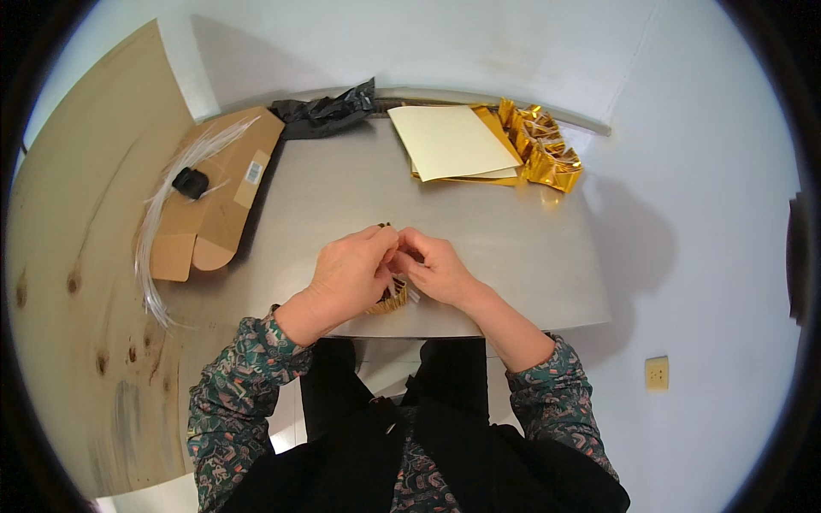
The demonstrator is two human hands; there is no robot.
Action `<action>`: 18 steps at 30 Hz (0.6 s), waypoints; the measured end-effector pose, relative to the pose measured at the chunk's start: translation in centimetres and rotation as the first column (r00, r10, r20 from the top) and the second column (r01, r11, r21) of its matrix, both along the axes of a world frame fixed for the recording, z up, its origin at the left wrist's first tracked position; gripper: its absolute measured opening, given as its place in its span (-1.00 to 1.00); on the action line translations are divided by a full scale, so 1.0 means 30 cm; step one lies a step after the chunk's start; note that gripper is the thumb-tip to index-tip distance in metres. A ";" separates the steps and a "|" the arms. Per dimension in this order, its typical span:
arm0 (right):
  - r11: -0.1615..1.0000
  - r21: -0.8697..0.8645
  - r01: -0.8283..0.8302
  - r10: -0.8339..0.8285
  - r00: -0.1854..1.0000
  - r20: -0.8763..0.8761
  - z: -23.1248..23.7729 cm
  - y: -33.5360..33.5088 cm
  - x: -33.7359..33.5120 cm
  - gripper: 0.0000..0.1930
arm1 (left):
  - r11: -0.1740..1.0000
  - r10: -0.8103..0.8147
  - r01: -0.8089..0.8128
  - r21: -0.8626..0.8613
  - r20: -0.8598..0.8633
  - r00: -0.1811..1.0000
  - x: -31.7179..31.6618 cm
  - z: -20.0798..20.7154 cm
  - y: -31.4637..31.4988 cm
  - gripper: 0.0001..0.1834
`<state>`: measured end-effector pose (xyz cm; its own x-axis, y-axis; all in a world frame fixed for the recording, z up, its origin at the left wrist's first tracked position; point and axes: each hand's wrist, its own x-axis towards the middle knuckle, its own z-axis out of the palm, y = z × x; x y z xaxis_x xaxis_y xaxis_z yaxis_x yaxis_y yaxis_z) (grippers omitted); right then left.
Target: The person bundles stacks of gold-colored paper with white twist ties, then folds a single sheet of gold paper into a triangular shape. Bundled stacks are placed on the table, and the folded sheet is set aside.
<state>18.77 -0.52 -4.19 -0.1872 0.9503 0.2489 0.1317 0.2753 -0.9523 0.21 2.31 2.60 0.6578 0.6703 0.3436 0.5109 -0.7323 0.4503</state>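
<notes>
Near the table's front edge, both my hands meet over a small pleated piece of gold foil (391,301). Its ribbed lower edge shows below the fingers, and a dark gold tip pokes out above them. My left hand (349,267) is closed over it, covering most of the piece. The fingers of my right hand (438,270) are curled in a pinch against the left fingertips; what they pinch is hidden. A short white strip (414,296) sticks out beside the foil, under my right hand.
On the left, a cardboard box (224,184) carries long white plastic strands (154,224) and a black square object (190,182). A crumpled black plastic bag (329,115) lies at the back. Cream sheets (453,141) and crinkled gold foil (552,162) lie back right.
</notes>
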 end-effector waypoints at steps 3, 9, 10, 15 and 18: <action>1.000 0.001 -0.013 0.012 0.999 0.040 0.001 0.013 0.007 -0.84 | 0.999 -0.036 0.038 0.038 -0.059 0.998 0.010 -0.003 0.009 -0.84; 0.997 -0.025 -0.075 0.075 0.997 -0.004 -0.016 0.026 0.003 -0.81 | 0.988 -0.084 0.094 0.125 -0.086 0.993 -0.010 0.003 -0.005 -0.86; 0.996 -0.019 -0.092 0.092 0.995 -0.027 -0.021 0.027 0.003 -0.80 | 0.986 -0.091 0.100 0.131 -0.076 0.993 -0.015 0.006 -0.010 -0.85; 0.990 -0.062 -0.130 0.126 0.990 -0.069 -0.036 0.042 0.008 -0.81 | 0.991 -0.064 0.070 0.118 -0.050 0.997 -0.028 0.008 -0.021 -0.84; 0.991 -0.035 -0.132 0.131 0.991 -0.040 -0.034 0.045 0.017 -0.81 | 0.990 -0.060 0.065 0.123 -0.045 0.997 -0.030 0.006 -0.021 -0.83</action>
